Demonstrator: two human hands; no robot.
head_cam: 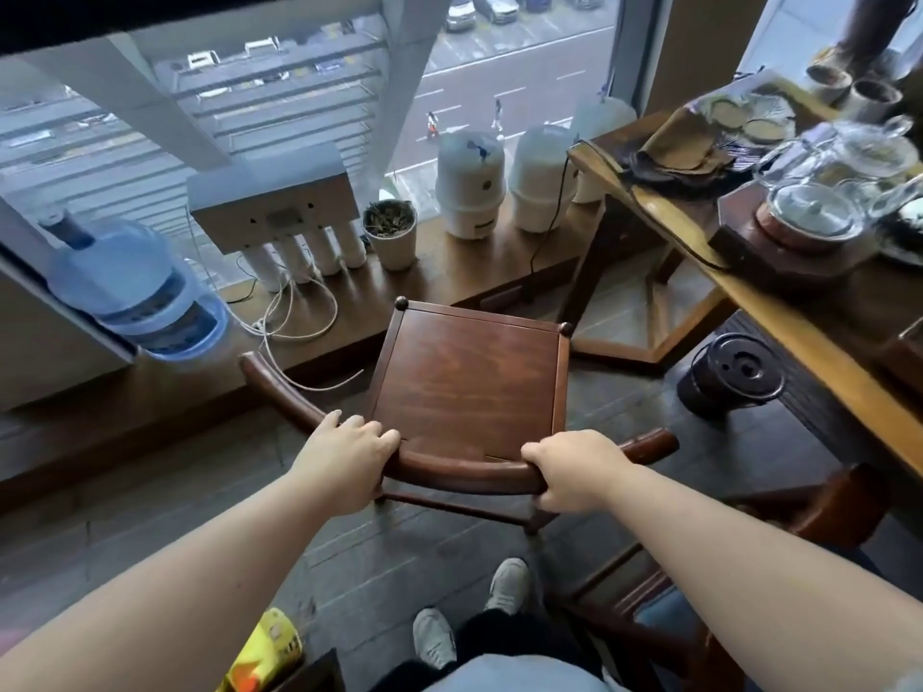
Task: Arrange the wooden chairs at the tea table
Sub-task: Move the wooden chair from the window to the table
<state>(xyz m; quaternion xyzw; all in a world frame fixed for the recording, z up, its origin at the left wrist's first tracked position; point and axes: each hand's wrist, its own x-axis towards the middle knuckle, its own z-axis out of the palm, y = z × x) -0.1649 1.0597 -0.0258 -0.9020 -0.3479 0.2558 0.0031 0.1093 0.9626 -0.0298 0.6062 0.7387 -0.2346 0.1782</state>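
A dark wooden chair with a square seat and a curved back rail stands on the floor in front of me, facing the window. My left hand grips the left part of the back rail. My right hand grips the rail further right. The tea table, a long wooden slab, runs along the right side, to the right of the chair. A second wooden chair shows partly at the lower right, under my right arm.
A dark round pot with a lid sits on the floor between chair and table. Along the window ledge stand a water bottle, a filter unit, a plant pot and white tanks. Cables lie on the ledge. Glass teaware crowds the table.
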